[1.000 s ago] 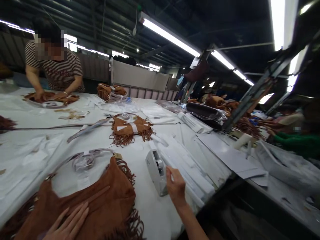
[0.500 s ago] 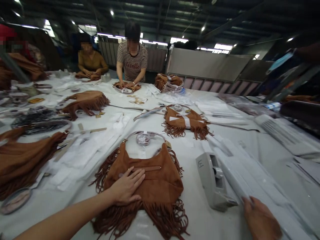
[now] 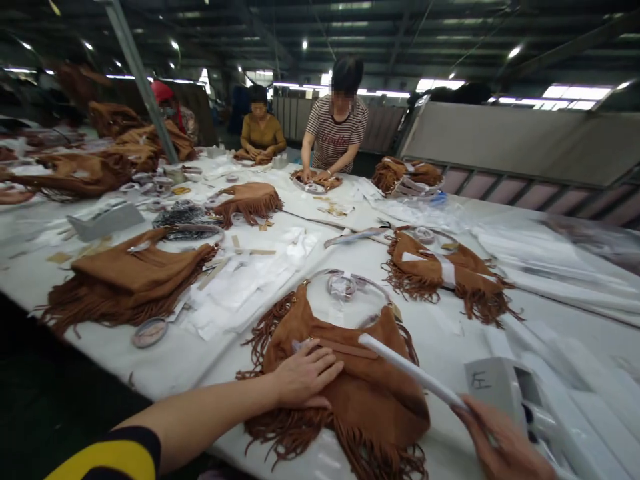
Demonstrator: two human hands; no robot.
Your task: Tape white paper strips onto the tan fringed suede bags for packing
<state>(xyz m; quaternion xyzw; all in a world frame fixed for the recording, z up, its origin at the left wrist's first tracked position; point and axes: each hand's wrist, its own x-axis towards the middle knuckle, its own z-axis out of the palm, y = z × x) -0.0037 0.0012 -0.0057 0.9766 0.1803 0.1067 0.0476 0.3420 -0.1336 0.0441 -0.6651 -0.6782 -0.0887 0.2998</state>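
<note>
A brown fringed handbag [image 3: 380, 380] lies flat on the white table before me, its strap curving away at the top around a wrapped coil. My left hand [image 3: 306, 377] rests on the bag's front just below the zip strip, fingers stretched out. In my right hand [image 3: 500, 437] is a long, narrow white strip [image 3: 415, 370], gripped at its near end. The strip's far end reaches over the right half of the bag, by the zip. Whether it is paper or plastic I cannot tell. Beside my right hand stands a grey tape dispenser [image 3: 505, 387] with a mark on its side.
Another fringed bag [image 3: 135, 273] lies at the left, and one with a white band [image 3: 435, 263] farther right. White sheets [image 3: 595, 393] are spread along the right side. Across the table a person in a striped shirt [image 3: 336, 130] handles a brown piece; other people sit behind.
My right hand has come up from the white sheets and now holds a white strip across the bag. My left hand stays on the bag. The view has swung left.
</note>
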